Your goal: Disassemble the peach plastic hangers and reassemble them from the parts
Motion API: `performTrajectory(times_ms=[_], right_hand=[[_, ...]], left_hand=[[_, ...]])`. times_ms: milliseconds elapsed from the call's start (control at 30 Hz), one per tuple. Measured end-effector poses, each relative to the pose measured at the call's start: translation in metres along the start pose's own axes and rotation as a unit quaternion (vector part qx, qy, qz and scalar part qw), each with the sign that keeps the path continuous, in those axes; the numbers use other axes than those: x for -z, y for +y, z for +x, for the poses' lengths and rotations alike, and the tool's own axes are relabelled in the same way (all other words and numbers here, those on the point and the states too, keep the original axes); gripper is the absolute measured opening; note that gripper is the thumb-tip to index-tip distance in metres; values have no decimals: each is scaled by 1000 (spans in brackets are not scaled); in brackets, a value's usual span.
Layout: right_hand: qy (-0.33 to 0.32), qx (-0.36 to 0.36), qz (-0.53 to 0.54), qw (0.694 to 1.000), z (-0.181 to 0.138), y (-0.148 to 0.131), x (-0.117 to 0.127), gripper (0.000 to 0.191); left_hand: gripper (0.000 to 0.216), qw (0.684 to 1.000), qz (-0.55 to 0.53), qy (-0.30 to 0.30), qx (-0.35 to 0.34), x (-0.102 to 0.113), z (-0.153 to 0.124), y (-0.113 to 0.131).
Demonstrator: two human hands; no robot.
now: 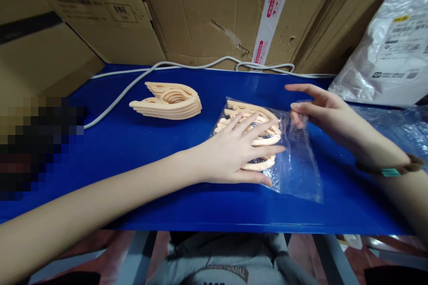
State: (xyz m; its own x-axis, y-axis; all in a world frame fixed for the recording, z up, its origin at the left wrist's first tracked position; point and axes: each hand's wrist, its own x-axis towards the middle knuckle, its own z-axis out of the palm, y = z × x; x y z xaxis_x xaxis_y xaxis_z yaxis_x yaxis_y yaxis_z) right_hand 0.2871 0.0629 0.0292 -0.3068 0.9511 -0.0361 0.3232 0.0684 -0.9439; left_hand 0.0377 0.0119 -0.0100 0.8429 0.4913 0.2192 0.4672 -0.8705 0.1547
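One transparent plastic bag (301,171) lies flat right of the middle of the blue table (207,209), holding several peach-coloured curved pieces (265,141) that overlap too much to count. The left hand (230,149) rests on it palm down, fingers spread. The right hand (326,107) is at the bag's right end, forefinger and thumb apart; whether its curled fingers pinch the film, I cannot tell. One nested stack (167,109) of similar pieces sits to the left, apart from the bag, with blue tabletop between. More tabletop runs from the bag to the front edge. Behind, one white cable (200,67) trails along the back edge, before cardboard boxes (207,9); one white parcel pouch (391,53) bounds the right rear.
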Motion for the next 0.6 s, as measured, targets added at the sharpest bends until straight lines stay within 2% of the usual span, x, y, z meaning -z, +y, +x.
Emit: performTrajectory(times_ms=[200,267,400,467,600], right_hand=[[-29,32,57,997,1,11,-10,44],[-51,53,37,997,0,11,-11,44],[-90,123,-73,986,-5,6,-13,46],[-103,176,-164,965,-8,4,-16,43],[-104,288,-342,888,-11,7,-22,47]], left_hand=[[50,995,-11,70,-75,4,-5,-2],[43,991,6,82,-108,5,-8,-1],[46,976,32,135,-165,1,-10,2],[44,970,33,169,-172,-1,-10,3],[39,962,29,209,-175,2,-9,1]])
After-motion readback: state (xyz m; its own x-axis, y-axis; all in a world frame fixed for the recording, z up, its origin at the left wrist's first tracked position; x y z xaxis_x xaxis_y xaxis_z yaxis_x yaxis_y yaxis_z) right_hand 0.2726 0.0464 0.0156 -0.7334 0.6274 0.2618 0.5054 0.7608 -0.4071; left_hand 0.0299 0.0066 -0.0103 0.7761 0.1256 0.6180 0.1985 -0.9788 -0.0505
